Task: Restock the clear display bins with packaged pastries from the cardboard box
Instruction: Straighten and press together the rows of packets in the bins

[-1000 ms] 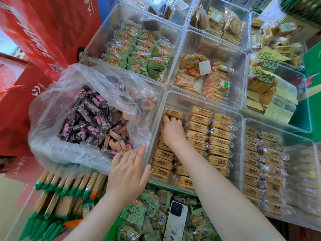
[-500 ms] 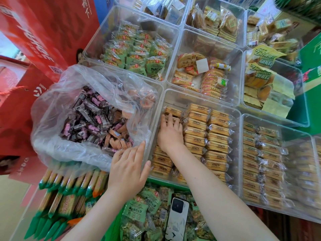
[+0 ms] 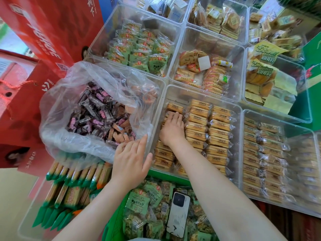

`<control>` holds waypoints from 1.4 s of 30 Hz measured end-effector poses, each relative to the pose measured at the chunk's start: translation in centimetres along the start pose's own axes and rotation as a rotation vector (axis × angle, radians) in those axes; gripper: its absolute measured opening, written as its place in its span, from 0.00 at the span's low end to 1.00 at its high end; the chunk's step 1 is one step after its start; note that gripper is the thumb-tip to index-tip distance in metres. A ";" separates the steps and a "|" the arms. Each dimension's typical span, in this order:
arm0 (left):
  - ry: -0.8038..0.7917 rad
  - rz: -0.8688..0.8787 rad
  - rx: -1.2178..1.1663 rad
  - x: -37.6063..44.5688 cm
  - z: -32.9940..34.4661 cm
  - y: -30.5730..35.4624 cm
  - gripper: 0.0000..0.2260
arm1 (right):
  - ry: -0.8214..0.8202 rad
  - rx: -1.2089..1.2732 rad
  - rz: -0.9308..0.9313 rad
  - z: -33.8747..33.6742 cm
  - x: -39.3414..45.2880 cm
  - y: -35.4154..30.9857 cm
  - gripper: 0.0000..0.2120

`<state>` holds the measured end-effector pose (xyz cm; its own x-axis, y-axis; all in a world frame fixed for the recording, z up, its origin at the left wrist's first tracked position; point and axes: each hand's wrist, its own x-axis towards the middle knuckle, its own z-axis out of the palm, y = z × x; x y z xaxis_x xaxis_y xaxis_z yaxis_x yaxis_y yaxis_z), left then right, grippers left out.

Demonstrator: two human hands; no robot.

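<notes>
In the clear bin (image 3: 175, 92) of packaged pastries (image 3: 199, 126): right hand (image 3: 172, 127) flat, fingers straight, pressing the left row level; left hand (image 3: 131, 160) open, steadying the bin's near corner beside the plastic bag (image 3: 73, 94).

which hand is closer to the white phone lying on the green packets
Left. The left hand rests on the bin corner just above and left of the phone. The right hand is farther up, on the pastry packets in the bin.
</notes>
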<state>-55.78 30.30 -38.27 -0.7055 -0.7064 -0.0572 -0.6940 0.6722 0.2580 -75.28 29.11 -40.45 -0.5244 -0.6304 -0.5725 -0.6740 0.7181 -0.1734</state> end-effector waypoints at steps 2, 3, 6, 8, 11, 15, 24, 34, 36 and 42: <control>-0.002 0.000 -0.004 -0.1 0.0 0.0 0.27 | -0.001 0.044 -0.034 -0.7 -0.5 -0.2 0.38; 0.001 0.001 -0.004 -0.1 0.0 -0.1 0.27 | 0.022 0.090 -0.081 -1.3 -1.1 -0.2 0.37; -0.001 -0.006 0.004 -0.1 0.1 0.0 0.27 | 0.250 0.195 -0.259 -2.5 -3.9 0.9 0.31; -0.007 -0.010 0.013 -0.1 0.2 0.0 0.27 | 0.460 0.088 -0.238 -2.1 -5.1 3.0 0.29; -0.011 -0.008 0.019 -0.1 0.1 0.1 0.27 | 0.450 -0.037 -0.043 -0.7 -5.3 6.5 0.32; -0.033 -0.020 0.023 0.0 -0.1 0.2 0.27 | 0.342 -0.081 -0.027 0.8 -4.5 8.1 0.37; 0.001 0.009 0.027 0.0 -0.1 0.1 0.27 | 0.329 -0.089 -0.115 1.3 -5.4 7.1 0.42; -0.008 -0.022 -0.051 0.0 0.2 -0.3 0.28 | 0.360 0.133 -0.169 -1.6 -8.4 7.7 0.34; 0.020 -0.045 -0.168 0.1 -0.4 0.3 0.29 | 0.440 0.178 -0.115 -2.1 -10.5 9.9 0.28; -0.199 0.020 -0.613 1.9 -2.8 9.9 0.27 | 0.356 0.124 0.007 -0.3 -14.7 14.4 0.19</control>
<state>-63.59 34.95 -33.17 -0.7717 -0.6007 -0.2089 -0.5134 0.3947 0.7620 -77.45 48.61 -34.31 -0.6912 -0.6729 -0.2636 -0.6132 0.7391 -0.2788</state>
